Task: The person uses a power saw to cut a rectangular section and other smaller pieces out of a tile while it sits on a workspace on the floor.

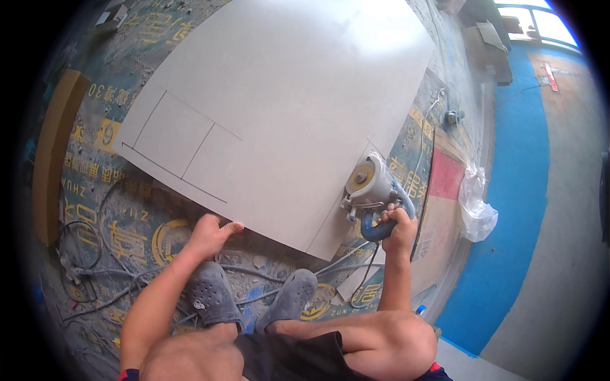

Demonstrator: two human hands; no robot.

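Note:
A large light-grey tile (279, 120) lies in front of me, with dark pencil lines marking a rectangle at its left corner and a long line near its right edge. My left hand (211, 237) is closed on the tile's near edge, thumb on top and fingers curled at or below the rim, partly hidden. In my right hand (399, 232) is the blue handle of a handheld tile cutter (373, 181). The cutter's grey body and round yellowish disc are over the tile's right side, close to the long line. Whether the disc touches the tile, I cannot tell.
Dusty printed floor sheeting (136, 216) lies beneath, with grey cables and a hose (105, 272) around my shoes. A long cardboard box (60, 155) stands at left. To the right are flat cardboard (441, 219), a clear plastic bag (475, 203) and a blue floor strip (515, 171).

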